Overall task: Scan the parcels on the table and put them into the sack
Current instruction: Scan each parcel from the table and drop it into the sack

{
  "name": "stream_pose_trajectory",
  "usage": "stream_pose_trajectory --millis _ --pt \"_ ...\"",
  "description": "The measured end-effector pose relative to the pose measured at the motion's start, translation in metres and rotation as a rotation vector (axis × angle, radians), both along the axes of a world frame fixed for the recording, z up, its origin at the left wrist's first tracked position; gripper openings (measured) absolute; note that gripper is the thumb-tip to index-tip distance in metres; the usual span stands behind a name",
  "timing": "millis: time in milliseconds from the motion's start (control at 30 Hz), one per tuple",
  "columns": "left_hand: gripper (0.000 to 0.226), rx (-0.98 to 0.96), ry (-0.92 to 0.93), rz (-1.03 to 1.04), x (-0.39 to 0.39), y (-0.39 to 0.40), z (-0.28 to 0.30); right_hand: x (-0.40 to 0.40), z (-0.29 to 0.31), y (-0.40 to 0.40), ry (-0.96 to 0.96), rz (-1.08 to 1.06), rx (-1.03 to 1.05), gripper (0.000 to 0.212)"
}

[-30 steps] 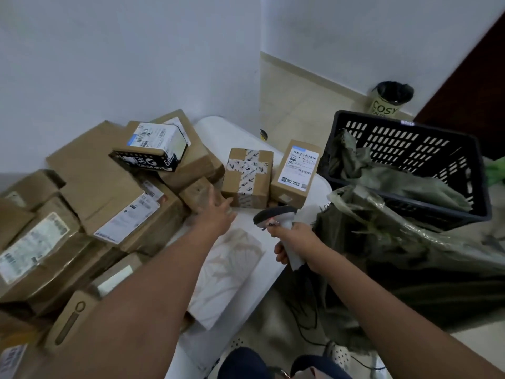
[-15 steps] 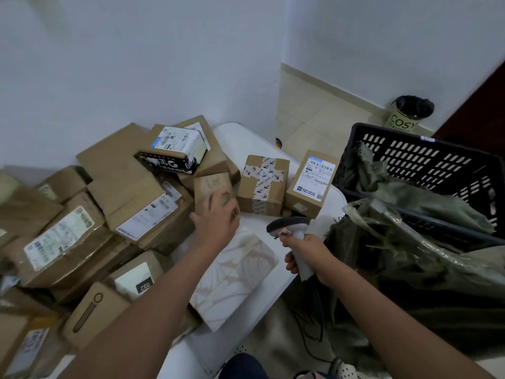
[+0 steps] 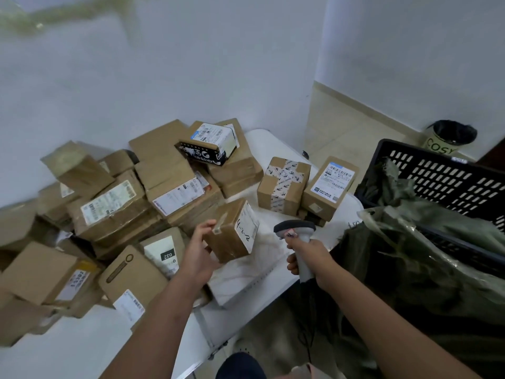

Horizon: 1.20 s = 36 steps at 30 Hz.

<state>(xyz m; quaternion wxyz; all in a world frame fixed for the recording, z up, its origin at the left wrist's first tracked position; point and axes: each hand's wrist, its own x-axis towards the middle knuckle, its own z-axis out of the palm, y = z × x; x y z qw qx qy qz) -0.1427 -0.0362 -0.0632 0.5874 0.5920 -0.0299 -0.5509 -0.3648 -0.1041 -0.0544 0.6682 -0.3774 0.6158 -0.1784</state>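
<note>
Left hand (image 3: 199, 255) holds small parcel (image 3: 232, 231) | right hand (image 3: 308, 253) holds scanner (image 3: 296, 233)

There is just one view, from a camera worn on the person's head. It looks forward and down, from up high, over both bare arms. The left hand (image 3: 200, 258) and the right hand (image 3: 310, 254) sit near the middle, close to the camera. The white table (image 3: 276, 140) with its heap of brown cardboard boxes (image 3: 114, 206) fills the left side and reaches back to the white wall. The black plastic crate (image 3: 448, 173) is at the right edge. The wide lens bends straight lines near the edges.
</note>
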Motion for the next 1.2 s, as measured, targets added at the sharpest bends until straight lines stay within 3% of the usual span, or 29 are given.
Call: stream_pose_trajectory --millis 67,167,300,433,500,600,733,800,1033,1200 --pt "0.030 0.011 -0.122 -0.063 -0.001 0.012 -0.008 -0.002 0.003 0.007 0.004 0.022 0.003 0.039" --pt "0.039 0.101 -0.497 -0.269 -0.004 0.021 -0.016 -0.004 0.007 0.015 0.006 0.036 0.005 0.039" --pt "0.026 0.198 -1.041 -0.463 -0.006 0.016 -0.022 -0.008 0.011 0.024 0.014 0.031 0.002 0.036" --pt "0.077 0.396 -1.338 -0.628 -0.025 0.003 -0.020 -0.011 0.017 0.029 0.021 0.020 -0.014 0.034" --pt "0.079 0.408 -1.387 -0.672 -0.029 -0.003 -0.019 -0.012 0.022 0.029 0.030 0.019 -0.023 0.034" --pt "0.068 0.291 -1.157 -0.518 -0.019 -0.002 -0.024 -0.015 0.029 0.025 0.026 -0.005 -0.044 0.034" --pt "0.063 0.006 -0.485 -0.232 -0.011 0.015 -0.028 -0.021 0.041 0.016 -0.019 -0.048 -0.079 0.034" --pt "0.066 -0.044 -0.287 -0.220 -0.013 0.021 -0.027 -0.021 0.047 0.012 -0.062 -0.053 -0.083 0.034" --pt "0.070 -0.116 -0.099 -0.249 -0.021 0.029 -0.033 -0.015 0.069 0.010 -0.122 0.044 -0.113 0.029" --pt "0.072 -0.140 -0.090 -0.249 -0.025 0.027 -0.036 -0.008 0.074 0.013 -0.103 0.102 -0.143 0.030"
